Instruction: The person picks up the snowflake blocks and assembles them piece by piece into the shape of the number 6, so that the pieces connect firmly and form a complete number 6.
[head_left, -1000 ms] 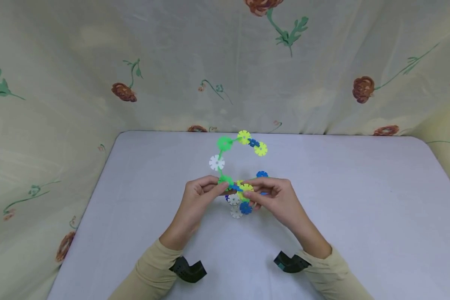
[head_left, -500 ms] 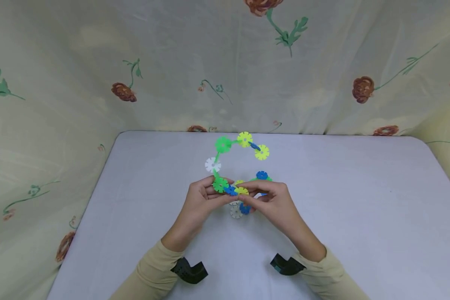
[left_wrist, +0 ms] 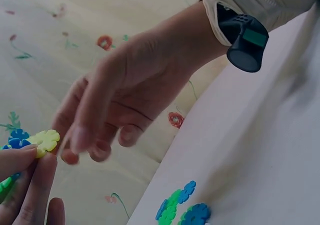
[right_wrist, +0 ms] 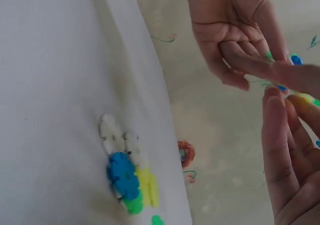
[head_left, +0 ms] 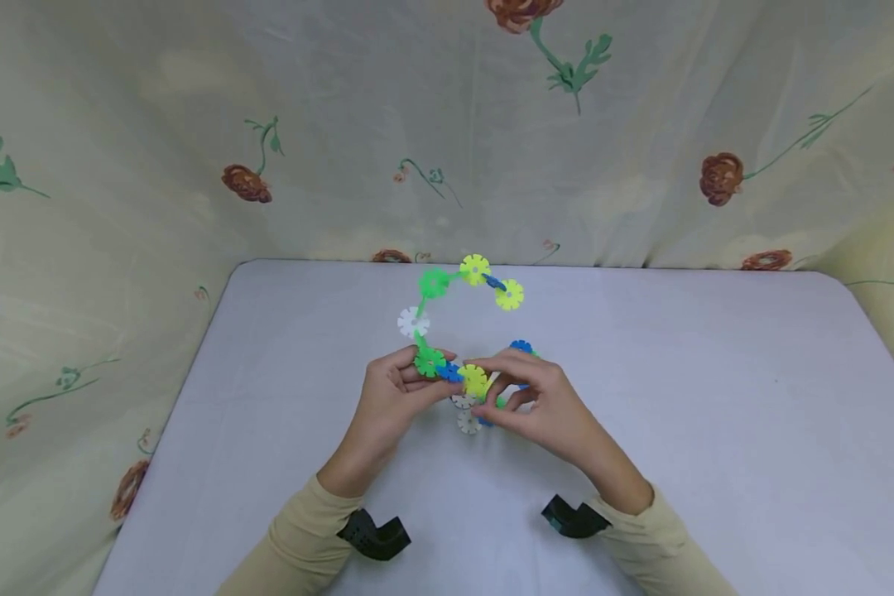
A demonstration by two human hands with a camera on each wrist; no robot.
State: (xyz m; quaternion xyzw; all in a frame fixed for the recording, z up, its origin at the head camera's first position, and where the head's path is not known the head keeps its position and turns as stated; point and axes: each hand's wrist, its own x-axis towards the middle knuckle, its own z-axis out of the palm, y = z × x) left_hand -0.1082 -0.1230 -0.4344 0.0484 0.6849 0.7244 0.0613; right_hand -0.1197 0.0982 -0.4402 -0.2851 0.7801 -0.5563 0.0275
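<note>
A curved chain of slotted, snowflake-shaped plastic discs rises above the table, with a white disc (head_left: 413, 322) at its left bend and a yellow disc (head_left: 509, 295) at its far end. My left hand (head_left: 395, 401) pinches its near end around the blue disc (head_left: 449, 372) and the last yellow disc (head_left: 473, 380). Just right of that yellow disc is my right hand (head_left: 547, 401), thumb and forefinger spread apart. In the left wrist view the right hand (left_wrist: 120, 95) has nothing in its fingers, close beside the yellow disc (left_wrist: 46, 140).
Loose discs lie on the table below the hands, among them a white disc (head_left: 468, 421) and a blue disc (head_left: 521, 346), partly hidden by the right hand. The white-covered table (head_left: 715, 397) meets a flower-printed curtain (head_left: 596, 190) at the back.
The right thumb and forefinger have parted from the yellow disc they were pinching. The chain has shifted slightly left in the left hand, and its near discs have turned face-up.
</note>
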